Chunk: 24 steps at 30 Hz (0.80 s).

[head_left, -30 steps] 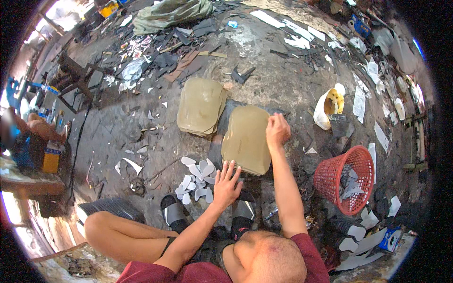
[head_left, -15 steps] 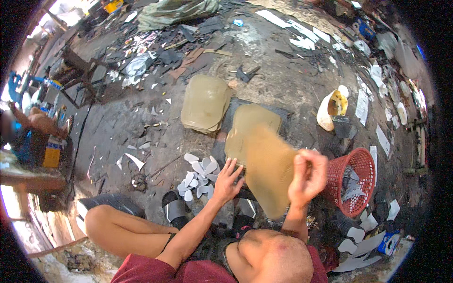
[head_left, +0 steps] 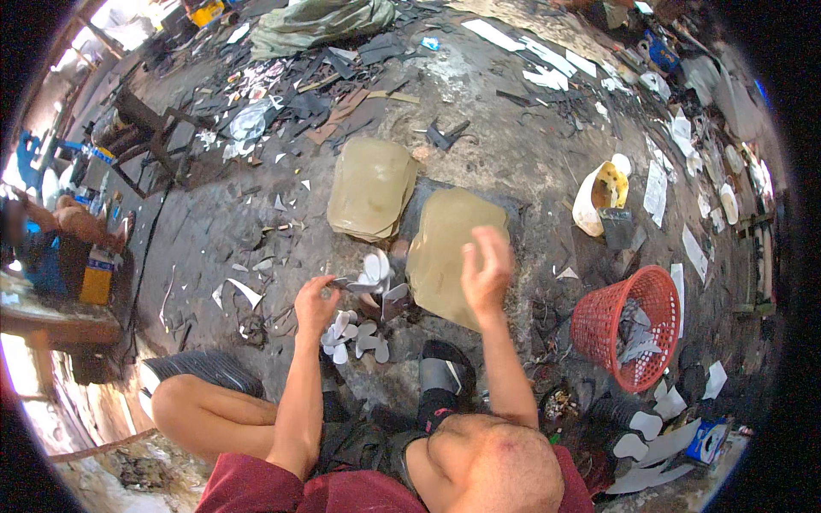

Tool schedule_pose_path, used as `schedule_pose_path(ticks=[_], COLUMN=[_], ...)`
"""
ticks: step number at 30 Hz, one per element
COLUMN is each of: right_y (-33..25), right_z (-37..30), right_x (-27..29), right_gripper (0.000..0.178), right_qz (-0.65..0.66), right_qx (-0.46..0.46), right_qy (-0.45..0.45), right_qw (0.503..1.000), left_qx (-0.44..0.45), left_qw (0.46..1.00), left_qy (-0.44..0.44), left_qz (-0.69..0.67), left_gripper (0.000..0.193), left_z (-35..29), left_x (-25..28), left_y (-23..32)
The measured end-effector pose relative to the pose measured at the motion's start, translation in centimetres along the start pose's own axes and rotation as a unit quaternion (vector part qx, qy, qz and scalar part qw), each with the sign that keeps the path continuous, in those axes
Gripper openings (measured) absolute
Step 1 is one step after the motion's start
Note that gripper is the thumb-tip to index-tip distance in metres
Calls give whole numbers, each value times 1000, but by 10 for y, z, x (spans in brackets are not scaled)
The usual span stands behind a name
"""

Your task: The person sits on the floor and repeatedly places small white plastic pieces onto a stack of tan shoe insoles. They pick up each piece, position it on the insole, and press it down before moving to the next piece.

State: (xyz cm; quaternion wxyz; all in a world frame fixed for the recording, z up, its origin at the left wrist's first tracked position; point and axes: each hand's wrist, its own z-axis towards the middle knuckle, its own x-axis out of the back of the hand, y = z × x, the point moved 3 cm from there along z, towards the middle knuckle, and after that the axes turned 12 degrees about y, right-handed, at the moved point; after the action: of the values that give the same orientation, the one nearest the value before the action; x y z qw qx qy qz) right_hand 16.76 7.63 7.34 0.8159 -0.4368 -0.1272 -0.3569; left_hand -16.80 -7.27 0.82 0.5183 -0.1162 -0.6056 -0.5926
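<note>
My left hand [head_left: 315, 304] is closed in a pinch at one end of a few white-and-grey, insole-shaped pieces [head_left: 374, 272], which fan out and blur to its right. Below them, more such pieces [head_left: 344, 335] lie in a loose pile on the floor near my feet. With its fingers apart and nothing in them, my right hand [head_left: 486, 272] is over a translucent tan sheet [head_left: 445, 248]. That sheet lies on a dark board [head_left: 511, 205]. To its left is a stack of similar rounded tan sheets [head_left: 370, 188].
A red mesh basket [head_left: 599, 321] holding grey scraps leans over at the right. Behind it a cut white container [head_left: 588, 205] lies on its side. Offcuts are scattered across the floor, and a person [head_left: 77, 218] sits at the far left.
The tan sheet in my right hand has been let go, and that hand moved left over the sheets. My left hand left the sheets and lifted insole-shaped pieces from the pile.
</note>
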Motion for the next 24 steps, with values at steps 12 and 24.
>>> schedule_pose_path(ticks=[12,24], right_y=[-81,-73], right_z=[-96,-108], right_x=[-69,-64], right_gripper=[36,24], right_qz=[92,155], right_qx=[36,-105], right_qy=[-340,-350], right_qw=[935,918], left_qx=[96,166], left_qw=[966,796], left_qy=[-182,0], left_qz=[-154,-582], left_gripper=[55,21], left_z=[-2,28], left_x=[15,45], left_y=[56,58])
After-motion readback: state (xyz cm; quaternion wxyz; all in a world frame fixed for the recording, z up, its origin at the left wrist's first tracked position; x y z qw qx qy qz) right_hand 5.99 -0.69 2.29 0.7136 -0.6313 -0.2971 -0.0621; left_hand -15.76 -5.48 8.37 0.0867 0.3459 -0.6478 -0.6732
